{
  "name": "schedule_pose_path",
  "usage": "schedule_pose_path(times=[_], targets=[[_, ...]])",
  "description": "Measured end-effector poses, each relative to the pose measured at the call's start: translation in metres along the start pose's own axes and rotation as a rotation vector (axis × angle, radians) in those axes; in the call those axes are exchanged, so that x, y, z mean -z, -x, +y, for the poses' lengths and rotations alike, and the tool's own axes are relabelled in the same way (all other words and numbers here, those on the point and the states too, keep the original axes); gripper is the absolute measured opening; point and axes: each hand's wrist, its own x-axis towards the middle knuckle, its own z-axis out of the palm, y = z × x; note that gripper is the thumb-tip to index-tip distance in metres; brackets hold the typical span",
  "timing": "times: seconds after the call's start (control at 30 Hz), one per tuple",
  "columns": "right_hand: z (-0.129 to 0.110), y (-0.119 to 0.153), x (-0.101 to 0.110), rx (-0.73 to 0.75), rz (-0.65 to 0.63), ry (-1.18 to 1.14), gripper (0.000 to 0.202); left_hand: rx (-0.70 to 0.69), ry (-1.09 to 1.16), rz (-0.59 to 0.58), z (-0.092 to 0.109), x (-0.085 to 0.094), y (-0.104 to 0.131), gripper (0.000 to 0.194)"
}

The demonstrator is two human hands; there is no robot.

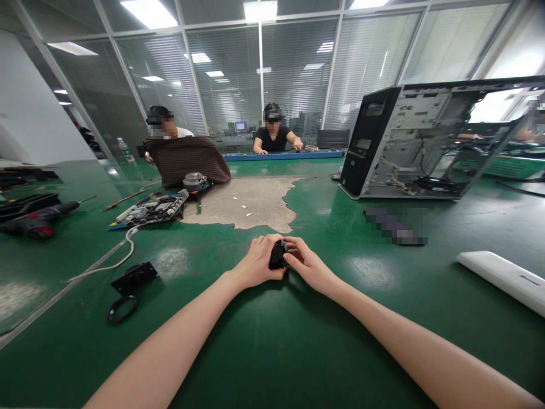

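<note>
Both my hands meet over the green tabletop (255, 352) around a small black block-like part (276, 255); its exact kind does not show. My left hand (259, 258) wraps it from the left, thumb below and fingers over the top. From the right, my right hand (306, 261) pinches its side with thumb and fingertips. Much of the part is hidden by the fingers. Left of my hands lie a black square piece with a round opening (135, 278) and a black ring (122, 308).
An opened computer case (395, 142) stands at the back right. A white panel (506, 278) lies right; a blurred dark object (395, 227) is nearer the case. Leftward are a circuit board (151, 210), a power drill (40, 221) and a cable (128, 250). Two people sit across the table.
</note>
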Motion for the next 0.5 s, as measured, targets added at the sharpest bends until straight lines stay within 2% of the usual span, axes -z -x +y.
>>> schedule_pose_path(times=[0.17, 0.33, 0.5], targets=[[-0.0012, 0.0005, 0.0029, -0.012, -0.066, -0.066, 0.024, 0.004, 0.009, -0.007, 0.0012, 0.0015, 0.0003, 0.058], [0.0036, -0.0012, 0.0017, -0.002, 0.0, -0.05, 0.012, 0.013, 0.009, -0.002, 0.0008, 0.001, 0.0009, 0.059], [0.0045, -0.0032, 0.0022, -0.029, 0.002, -0.032, 0.024, 0.0, 0.0, -0.007, 0.0003, 0.0006, 0.0005, 0.058]])
